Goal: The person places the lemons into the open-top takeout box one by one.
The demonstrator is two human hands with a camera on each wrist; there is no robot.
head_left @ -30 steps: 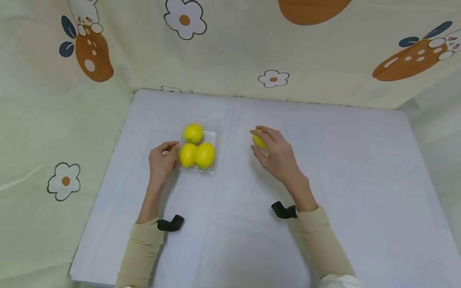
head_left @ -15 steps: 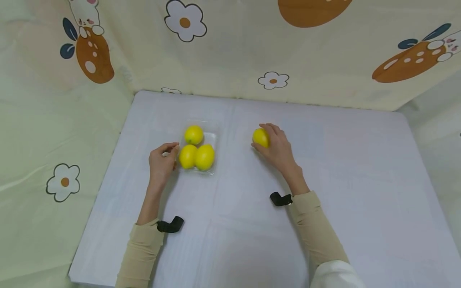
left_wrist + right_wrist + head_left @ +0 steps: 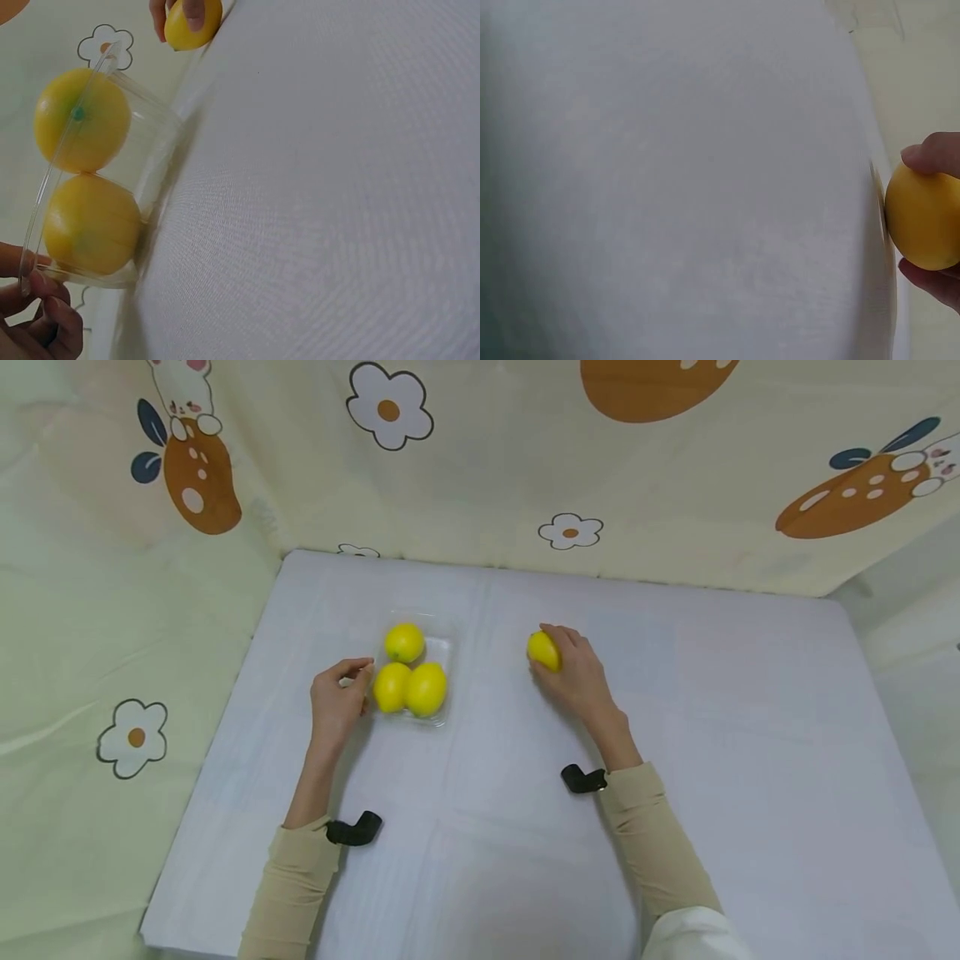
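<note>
Three yellow lemons sit in a clear plastic container left of the table's middle. With thumb and fingers, my left hand pinches the container's left rim, which the left wrist view shows between the fingertips. To the right, my right hand grips another lemon with the thumb on one side and fingers on the other. In the right wrist view that lemon is at or very near the table surface; whether it touches is hard to tell.
A white-covered table lies under both hands. Behind it and at the left hangs a cream curtain printed with flowers and animals. Black wrist cameras stick out from both sleeves.
My right hand has come down around the single lemon and closed its fingers on it. The left hand stays at the container's rim, and the container has not moved.
</note>
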